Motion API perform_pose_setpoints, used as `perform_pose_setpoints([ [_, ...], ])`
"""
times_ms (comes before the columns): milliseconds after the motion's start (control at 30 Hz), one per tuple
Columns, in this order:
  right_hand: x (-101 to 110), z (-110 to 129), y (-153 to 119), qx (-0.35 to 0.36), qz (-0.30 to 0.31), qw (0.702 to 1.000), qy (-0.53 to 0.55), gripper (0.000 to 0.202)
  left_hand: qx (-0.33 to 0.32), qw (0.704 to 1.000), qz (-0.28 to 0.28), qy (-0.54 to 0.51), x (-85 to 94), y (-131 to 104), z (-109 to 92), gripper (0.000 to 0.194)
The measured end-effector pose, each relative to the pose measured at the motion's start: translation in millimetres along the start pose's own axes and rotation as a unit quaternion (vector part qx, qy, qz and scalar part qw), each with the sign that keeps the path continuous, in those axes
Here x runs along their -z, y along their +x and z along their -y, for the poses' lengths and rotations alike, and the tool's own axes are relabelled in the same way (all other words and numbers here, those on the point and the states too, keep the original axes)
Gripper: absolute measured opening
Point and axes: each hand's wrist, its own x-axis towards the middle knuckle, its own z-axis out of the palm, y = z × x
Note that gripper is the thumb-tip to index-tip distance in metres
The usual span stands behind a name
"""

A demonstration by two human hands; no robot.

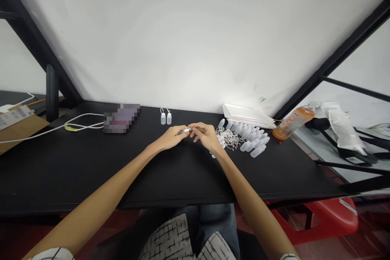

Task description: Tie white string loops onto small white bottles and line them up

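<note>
Over the middle of the black table, my left hand (173, 137) is closed on a small white bottle (186, 130). My right hand (204, 134) meets it from the right, its thumb and forefinger pinched at the bottle's end; what they grip there is too small to make out. Two small bottles with white loops (166, 118) stand upright behind and left of my hands. To the right of my right hand lie a pile of white loops and caps (230, 139) and several translucent bottles without loops (252, 136) in rows.
A pixelated flat object (121, 120) and a white cable (88, 126) lie at the left, near a cardboard piece (22, 124). White plastic bags (248, 115) rest against the wall. An orange drink bottle (294, 122) lies at the right. Below is a red stool (329, 221).
</note>
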Motion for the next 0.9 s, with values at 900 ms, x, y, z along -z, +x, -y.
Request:
perform_pose_setpoints([
  [900,4,13,24,0.043,-0.010,0.993,-0.108,0.021,-0.172,0.923,-0.174,0.296,17.0,-8,-8,0.037],
])
